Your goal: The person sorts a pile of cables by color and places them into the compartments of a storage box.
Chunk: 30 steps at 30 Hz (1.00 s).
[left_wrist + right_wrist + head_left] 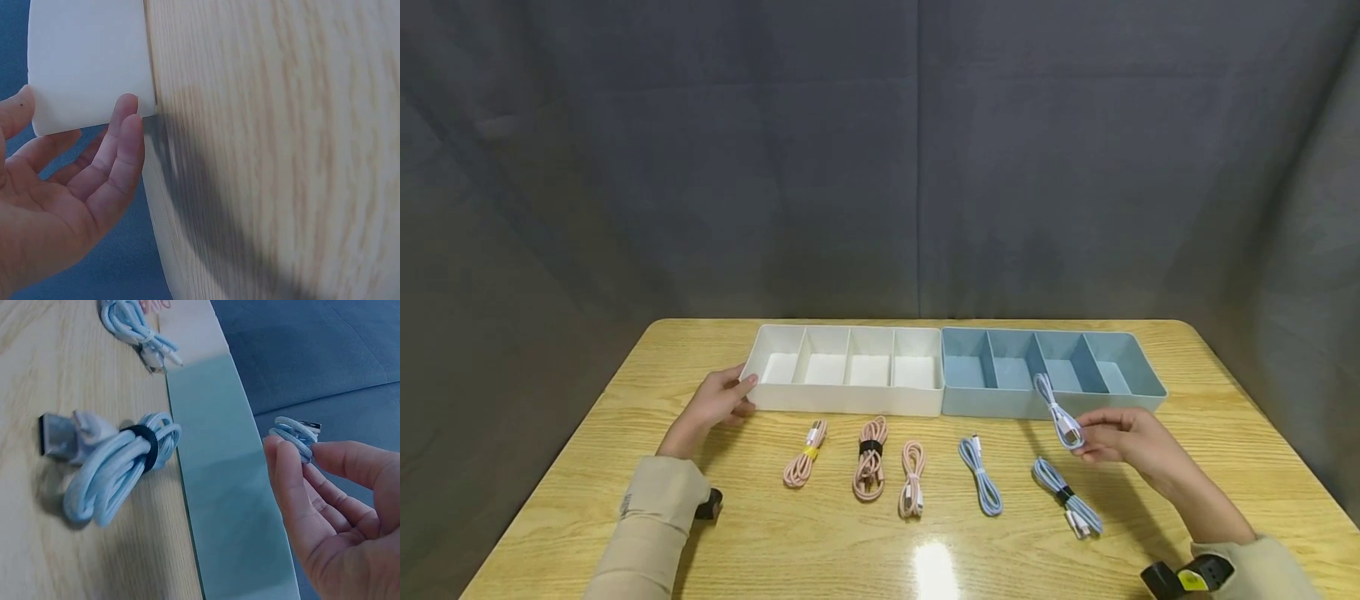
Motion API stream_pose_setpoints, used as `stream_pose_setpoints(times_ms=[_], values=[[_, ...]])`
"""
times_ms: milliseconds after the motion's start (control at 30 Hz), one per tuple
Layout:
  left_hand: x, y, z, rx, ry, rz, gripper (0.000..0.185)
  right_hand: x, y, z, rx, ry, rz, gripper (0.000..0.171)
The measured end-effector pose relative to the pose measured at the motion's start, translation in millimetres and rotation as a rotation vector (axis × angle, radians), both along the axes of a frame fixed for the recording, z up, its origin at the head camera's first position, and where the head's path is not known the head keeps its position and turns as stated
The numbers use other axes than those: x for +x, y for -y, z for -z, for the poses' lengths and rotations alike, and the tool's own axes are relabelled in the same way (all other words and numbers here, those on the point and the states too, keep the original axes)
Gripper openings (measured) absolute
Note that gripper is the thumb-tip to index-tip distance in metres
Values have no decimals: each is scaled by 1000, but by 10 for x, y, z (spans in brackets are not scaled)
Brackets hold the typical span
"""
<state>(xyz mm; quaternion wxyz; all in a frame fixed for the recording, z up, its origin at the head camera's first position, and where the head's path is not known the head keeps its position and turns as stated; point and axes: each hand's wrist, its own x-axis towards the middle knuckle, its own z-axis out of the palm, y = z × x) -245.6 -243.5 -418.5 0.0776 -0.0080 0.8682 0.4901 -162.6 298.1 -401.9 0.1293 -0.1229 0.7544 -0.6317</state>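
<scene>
My right hand [1108, 437] pinches one end of a coiled light blue cable [1056, 412], holding it up in front of the blue divided tray [1138, 392]. In the right wrist view the cable [294, 437] sits between thumb and fingertips [278, 450]. My left hand [722, 400] rests with straight fingers against the left end of the white divided tray [850, 400]; its fingertips [125, 119] touch the tray corner [87, 62]. Two more blue cables [981, 475] [1067, 496] and three pink cables [805, 454] [870, 458] [912, 479] lie in a row on the table.
Both trays stand side by side at the back of the wooden table [775, 542], each with several bare compartments. A dark grey curtain [880, 150] hangs behind. The blue cable with a black tie [119, 462] lies beside the blue tray's wall [225, 487].
</scene>
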Motion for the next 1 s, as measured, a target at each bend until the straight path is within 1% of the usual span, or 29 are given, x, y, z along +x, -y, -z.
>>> stream_pose_setpoints(times_ms=[133,267,467,633,767,1000], values=[[-15,0,-4,-4,-4,1,53,-59,63,-18,-31,-2,22,27],[-14,-2,-1,-9,3,0,54,-119,130,-58,-42,27,56,27],[-2,0,3,-10,1,-8,54,-226,230,-107,-57,59,86,29],[11,5,7,-9,-2,-13,54,-345,309,-122,-91,82,100,21],[16,6,9,-6,7,-16,54,-435,362,-145,-129,105,114,19],[3,-6,-6,6,18,-24,54,-565,453,-209,-156,118,132,26]])
